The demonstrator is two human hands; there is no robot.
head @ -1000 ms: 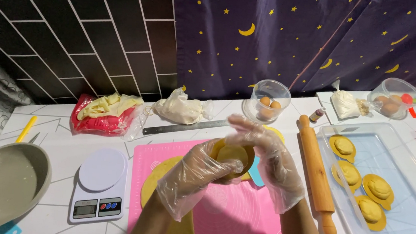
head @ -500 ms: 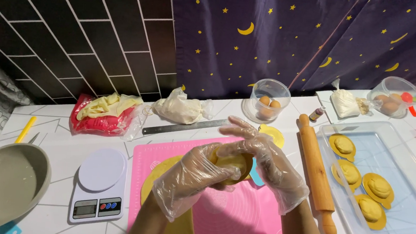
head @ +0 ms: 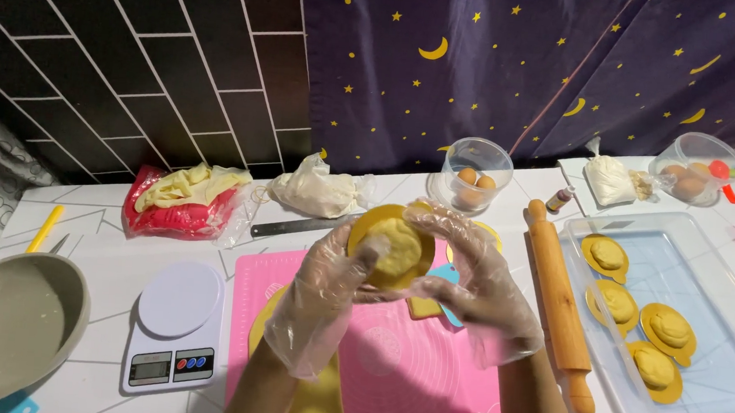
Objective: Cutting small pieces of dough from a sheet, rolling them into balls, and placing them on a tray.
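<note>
Gloved fingertips of the left hand (head: 325, 295) and right hand (head: 475, 281) curl around a yellow round mould (head: 389, 245) filled with pale dough (head: 396, 245), gripping it by its rim. A moment earlier the fingers covered the mould; now it is tilted up towards the camera with the filling exposed, suggesting the pressing is done. It is held above the pink mat (head: 407, 376). To the right lie a rolling pin (head: 558, 291) and a clear tray (head: 722, 365) of four shaped pieces; to the left, a white scale (head: 174, 327).
</note>
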